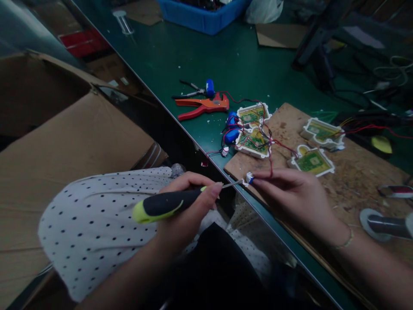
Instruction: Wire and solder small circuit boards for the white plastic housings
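While both hands point(180, 230) point(300, 200) grip, a blue-white piece point(250, 178) sits between.

Desk point(145, 54): extends forward of both hands. Red-orange cutter point(211, 105): on the desk, ahead of the left hand point(192, 217). Pliers point(196, 92): just beyond the cutter. Blue bin point(206, 20): well ahead of both hands; plastic bag point(264, 10) beside it on the right. Cardboard box point(74, 137): left of the left hand. Spool point(385, 225): right of the right hand point(298, 196).
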`<state>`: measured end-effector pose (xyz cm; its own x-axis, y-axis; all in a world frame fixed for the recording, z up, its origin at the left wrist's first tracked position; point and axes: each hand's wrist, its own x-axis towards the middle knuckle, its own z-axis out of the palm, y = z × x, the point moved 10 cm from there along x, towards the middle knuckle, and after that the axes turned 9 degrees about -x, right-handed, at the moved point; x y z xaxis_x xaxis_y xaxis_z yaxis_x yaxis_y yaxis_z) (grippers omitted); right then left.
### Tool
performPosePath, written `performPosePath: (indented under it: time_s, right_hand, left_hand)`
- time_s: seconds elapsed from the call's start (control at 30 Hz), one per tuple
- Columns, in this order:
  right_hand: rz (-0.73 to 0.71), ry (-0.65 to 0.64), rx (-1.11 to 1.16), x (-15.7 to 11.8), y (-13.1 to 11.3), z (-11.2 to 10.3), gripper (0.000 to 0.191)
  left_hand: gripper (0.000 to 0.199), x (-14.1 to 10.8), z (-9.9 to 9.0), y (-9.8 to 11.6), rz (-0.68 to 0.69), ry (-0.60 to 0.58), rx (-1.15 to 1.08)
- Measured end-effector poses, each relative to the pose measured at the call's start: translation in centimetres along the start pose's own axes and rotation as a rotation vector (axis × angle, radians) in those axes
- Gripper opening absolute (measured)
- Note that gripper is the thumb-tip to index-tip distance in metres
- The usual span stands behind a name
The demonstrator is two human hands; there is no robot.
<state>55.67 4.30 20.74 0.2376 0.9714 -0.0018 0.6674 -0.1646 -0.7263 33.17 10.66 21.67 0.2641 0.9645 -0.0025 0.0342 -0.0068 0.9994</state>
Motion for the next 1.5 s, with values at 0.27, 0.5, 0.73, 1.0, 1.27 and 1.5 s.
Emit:
performPosePath:
  time_s: [0.27,0.5,0.73,1.0,1.27,1.5]
  right_hand:
    - [-0.237,-0.047,-0.085,0.1,-1.9,-0.1,0.018]
    - [-0.241,-0.009,-0.064,0.1,-2.0,-0.4,0.015]
    - [-0.245,-0.004,-0.064,0.1,-1.9,-0.3,0.016]
    - [-0.208,-0.022,-0.068,-0.1,-1.5,-0.2,0.012]
    - [-0.215,0.0,-0.073,-0.2,-1.7,-0.5,0.012]
    - [-0.186,0.002,-0.088,-0.2,-1.7,-0.5,0.014]
  left_hand:
    - [0.03,0.9,1.5,-1.3,-0.03,0.014,-0.102]
    - [0.024,0.3,2.1,0.0,0.079,-0.037,-0.039]
    - [0.017,0.1,3.0,2.7,0.246,-0.096,0.189]
    - [0.017,-0.3,3.1,3.0,0.285,-0.083,0.268]
    - [0.022,-0.4,3.0,2.4,0.213,-0.023,0.238]
    - [0.025,-0.6,3.0,1.1,0.159,0.064,0.183]
